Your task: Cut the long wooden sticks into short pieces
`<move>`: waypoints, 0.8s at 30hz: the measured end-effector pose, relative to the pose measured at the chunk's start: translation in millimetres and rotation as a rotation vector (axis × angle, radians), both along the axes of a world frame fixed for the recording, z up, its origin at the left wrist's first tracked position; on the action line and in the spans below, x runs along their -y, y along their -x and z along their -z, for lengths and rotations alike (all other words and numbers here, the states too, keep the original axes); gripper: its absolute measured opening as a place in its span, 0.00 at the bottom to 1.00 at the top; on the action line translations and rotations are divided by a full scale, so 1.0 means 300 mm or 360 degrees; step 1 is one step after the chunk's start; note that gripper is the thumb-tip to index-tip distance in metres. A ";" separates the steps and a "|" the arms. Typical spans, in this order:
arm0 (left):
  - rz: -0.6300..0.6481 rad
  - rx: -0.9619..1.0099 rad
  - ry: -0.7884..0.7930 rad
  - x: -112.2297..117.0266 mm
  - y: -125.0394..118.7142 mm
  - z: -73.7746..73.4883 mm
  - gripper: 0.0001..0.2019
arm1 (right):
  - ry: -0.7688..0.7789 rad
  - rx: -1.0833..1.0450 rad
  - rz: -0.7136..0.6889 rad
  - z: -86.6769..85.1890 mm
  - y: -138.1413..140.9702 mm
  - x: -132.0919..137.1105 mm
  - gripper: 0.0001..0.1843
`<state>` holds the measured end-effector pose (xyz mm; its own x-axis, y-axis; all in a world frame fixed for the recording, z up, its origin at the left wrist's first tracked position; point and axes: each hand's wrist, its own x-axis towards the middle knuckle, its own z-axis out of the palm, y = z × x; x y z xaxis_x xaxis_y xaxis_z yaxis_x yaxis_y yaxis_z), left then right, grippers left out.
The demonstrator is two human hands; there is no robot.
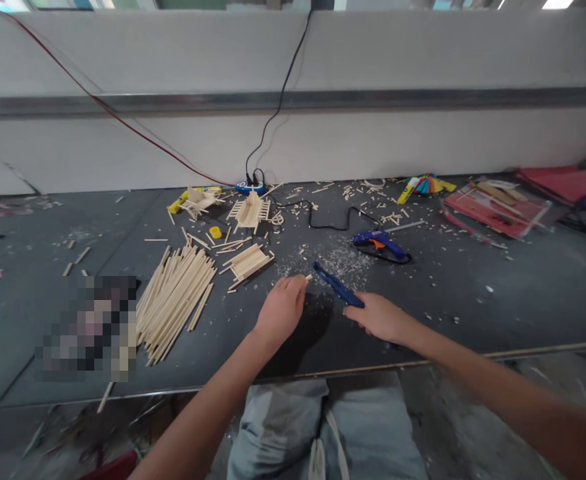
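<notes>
My left hand (281, 305) is closed on a thin wooden stick (309, 277); only its short pale end shows past the fingers. In my right hand (380, 316) are blue-handled cutting pliers (337, 285), their head pointing up and left towards the stick's end, a small gap apart. Whether the jaws are parted is too small to tell. Beyond my left hand lies a small stick-built frame (249, 263). A larger stick model (251, 211) stands behind it. To the left spreads a pile of wooden sticks (175, 300).
A blue glue gun (380, 244) lies right of centre, its black cord running to a blue power strip (251, 187) by the wall. Sawdust and offcuts (345, 263) litter the dark tabletop (473, 293). Red packets (497, 208) lie far right. A blurred-out object (90, 327) is left.
</notes>
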<state>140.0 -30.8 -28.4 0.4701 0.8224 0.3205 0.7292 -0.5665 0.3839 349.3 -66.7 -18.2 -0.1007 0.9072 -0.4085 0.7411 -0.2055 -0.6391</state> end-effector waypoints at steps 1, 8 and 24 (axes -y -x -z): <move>0.0011 0.0020 0.0059 0.001 0.003 0.000 0.11 | -0.0030 0.0067 -0.0006 -0.008 -0.011 -0.005 0.11; -0.0008 0.0380 0.0542 0.022 0.007 -0.001 0.15 | -0.0550 0.0623 -0.0097 -0.002 -0.076 -0.044 0.32; -0.0110 0.1442 0.1324 0.129 -0.052 -0.006 0.14 | -0.0222 -0.1124 0.0217 0.012 0.113 0.016 0.20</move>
